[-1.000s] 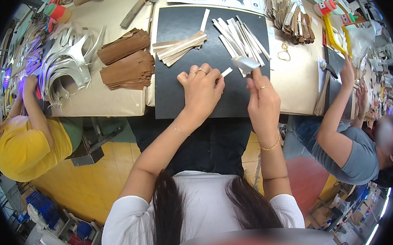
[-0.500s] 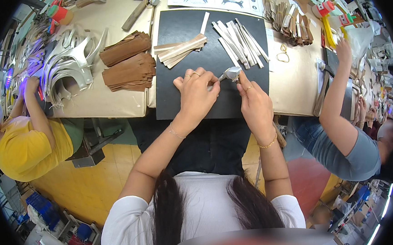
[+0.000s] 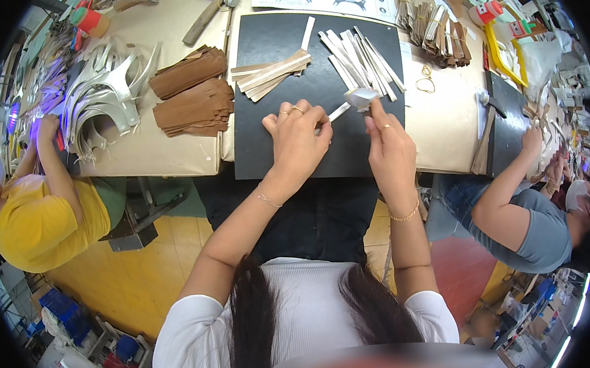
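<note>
Flattening a narrow white strip (image 3: 339, 112) on the black board (image 3: 265, 155) seems the step in hand. The left hand (image 3: 299, 139) pinches the strip between closed fingers; the right hand (image 3: 392, 151) grips a hammer (image 3: 361, 98), head near the strip's end. Striking next would call for holding it steady.

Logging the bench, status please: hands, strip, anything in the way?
Right hand gripping hammer. Left hand holding white strip over black board. Loose strip pile close beyond hammer; nothing seen between hammer and held strip.

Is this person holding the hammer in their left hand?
No, the right hand grips the hammer, while the left hand holds a pale strip.
</note>
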A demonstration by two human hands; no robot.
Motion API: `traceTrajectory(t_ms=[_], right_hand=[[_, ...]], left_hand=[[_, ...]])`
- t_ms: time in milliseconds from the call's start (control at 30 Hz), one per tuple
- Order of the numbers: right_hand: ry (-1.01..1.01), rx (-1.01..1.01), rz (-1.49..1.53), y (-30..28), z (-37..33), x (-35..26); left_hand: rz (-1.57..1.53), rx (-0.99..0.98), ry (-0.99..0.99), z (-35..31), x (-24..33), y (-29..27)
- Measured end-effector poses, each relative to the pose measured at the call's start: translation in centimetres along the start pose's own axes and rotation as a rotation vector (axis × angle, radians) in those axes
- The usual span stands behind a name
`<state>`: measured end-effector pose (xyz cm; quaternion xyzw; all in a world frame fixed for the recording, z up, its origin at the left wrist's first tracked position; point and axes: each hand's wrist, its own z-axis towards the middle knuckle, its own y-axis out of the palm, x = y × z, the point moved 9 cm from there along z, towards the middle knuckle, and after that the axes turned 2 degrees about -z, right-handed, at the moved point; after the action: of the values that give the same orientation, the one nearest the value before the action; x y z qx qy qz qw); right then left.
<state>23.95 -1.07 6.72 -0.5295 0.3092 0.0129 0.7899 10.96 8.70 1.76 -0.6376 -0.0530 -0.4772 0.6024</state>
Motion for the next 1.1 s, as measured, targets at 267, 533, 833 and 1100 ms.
traceTrajectory(t_ms=[267, 533, 833, 1100], right_hand=[[-0.039, -0.176, -0.204, 1.8, -1.7, -1.0], [-0.048, -0.111, -0.065, 0.4, -1.2, -1.4], [-0.043, -0.09, -0.132, 0.1, -0.9, -2.0], [-0.085, -0.17, -0.169, 2.0, -2.2, -2.5]], left_hand=[[-0.009, 0.01, -0.014, -0.9, -0.3, -1.0], [-0.03, -0.043, -0.072, -0.9, -0.6, -0.9], [-0.005, -0.035, -0.04, -0.9, -0.4, -1.0], [-0.005, 0.047, -0.002, -1.5, -0.4, -1.8]])
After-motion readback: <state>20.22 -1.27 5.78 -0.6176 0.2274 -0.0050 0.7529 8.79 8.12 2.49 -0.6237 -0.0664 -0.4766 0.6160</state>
